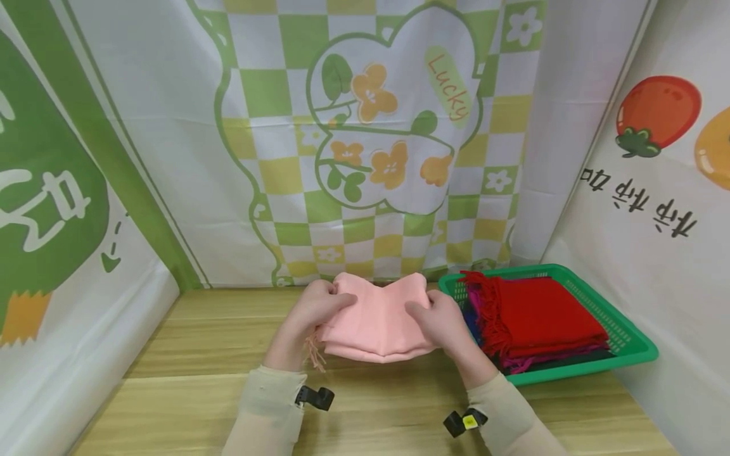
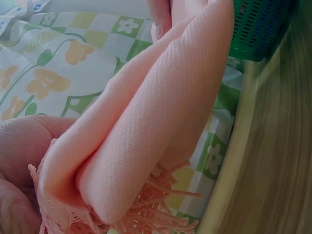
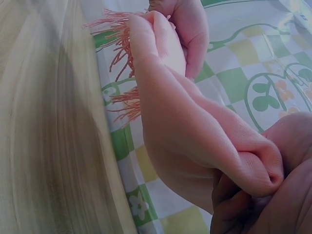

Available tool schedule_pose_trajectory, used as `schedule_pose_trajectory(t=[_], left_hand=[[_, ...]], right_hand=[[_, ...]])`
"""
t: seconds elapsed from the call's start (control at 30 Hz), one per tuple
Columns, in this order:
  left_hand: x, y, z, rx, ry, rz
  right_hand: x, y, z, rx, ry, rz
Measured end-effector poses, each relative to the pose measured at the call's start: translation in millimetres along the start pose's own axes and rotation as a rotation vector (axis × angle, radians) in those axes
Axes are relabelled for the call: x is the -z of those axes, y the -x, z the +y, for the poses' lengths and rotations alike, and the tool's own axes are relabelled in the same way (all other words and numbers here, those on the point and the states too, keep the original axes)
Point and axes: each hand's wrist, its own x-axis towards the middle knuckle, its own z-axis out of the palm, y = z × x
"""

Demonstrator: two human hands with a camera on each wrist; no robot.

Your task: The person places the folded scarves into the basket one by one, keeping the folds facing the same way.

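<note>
A folded pink scarf (image 1: 379, 320) with fringe at its left end is held up above the wooden table, sagging at a crease in the middle. My left hand (image 1: 327, 306) grips its left side, thumb on the face towards me and fingers behind. On the opposite side my right hand (image 1: 441, 316) grips it the same way. The left wrist view shows the scarf's (image 2: 146, 107) folded layers and loose fringe. In the right wrist view, the fingers of the right hand (image 3: 287, 180) curl under the scarf's near end.
A green plastic basket (image 1: 639, 342) stands on the table at the right, close to my right hand. Inside it a folded red scarf (image 1: 547, 316) lies on top of purple and dark cloths. Printed curtains surround the wooden table (image 1: 217, 342) at the back and sides.
</note>
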Motion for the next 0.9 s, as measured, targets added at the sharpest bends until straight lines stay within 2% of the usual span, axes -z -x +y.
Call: schedule_pose_trajectory(t=[0.33,0.9], left_hand=[[8.7,4.3,1.4,0.005,0.005,-0.010],[17.8,5.5,-2.3,0.017,0.016,-0.040]], right_hand=[[-8,2,-4,0.033,0.006,0.019],[-16,10,-8,0.019,0.026,0.010]])
